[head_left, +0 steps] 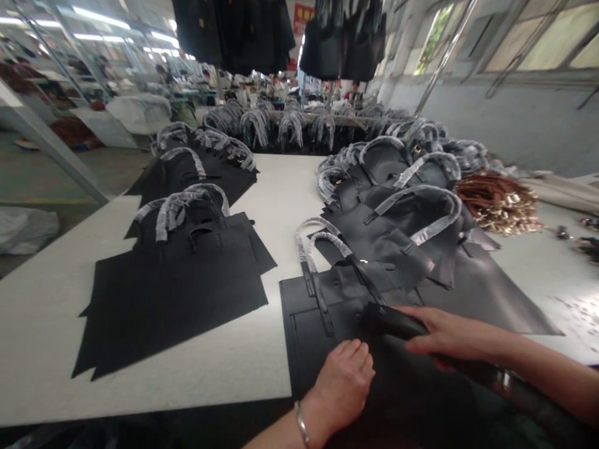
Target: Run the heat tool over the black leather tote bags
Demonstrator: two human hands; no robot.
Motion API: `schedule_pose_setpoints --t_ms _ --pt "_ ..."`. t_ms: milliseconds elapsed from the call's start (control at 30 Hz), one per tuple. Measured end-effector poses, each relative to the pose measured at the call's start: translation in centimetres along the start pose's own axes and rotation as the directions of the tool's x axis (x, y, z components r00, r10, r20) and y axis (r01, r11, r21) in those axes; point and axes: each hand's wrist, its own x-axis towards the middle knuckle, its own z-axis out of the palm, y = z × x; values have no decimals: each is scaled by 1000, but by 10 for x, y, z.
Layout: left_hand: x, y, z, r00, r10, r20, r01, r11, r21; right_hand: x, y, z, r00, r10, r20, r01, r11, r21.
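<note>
A black leather bag panel (309,355) with two plastic-wrapped handles (322,240) lies at the table's front edge. My right hand (440,333) is wrapped round a black handheld tool (393,321), its tip over the panel just right of the handle ends. A dark hose or body runs from the tool toward the lower right. My left hand (344,380), with a silver bangle on the wrist, rests closed over the panel to the left of the tool. Whatever its curled fingers may hold is hidden.
Black panels with wrapped handles lie in a stack on the left (173,299) and a pile on the right (402,224). Brown straps with gold clasps (500,202) sit beyond that pile. Racks of black bags (234,34) hang behind the white table (276,187).
</note>
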Motion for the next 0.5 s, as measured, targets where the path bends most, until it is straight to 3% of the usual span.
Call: schedule_pose_setpoints --t_ms 133,267,500 --pt "0 -3 2 999 32 -22 -31 999 29 15 -10 11 1000 1 17 0 999 -54" --pt "-1 -4 5 999 39 -5 -38 998 49 36 -30 20 995 -96 14 97 990 -107" --pt "0 -3 -1 1000 17 22 -17 1000 11 39 -45 23 981 -93 170 105 992 -65"
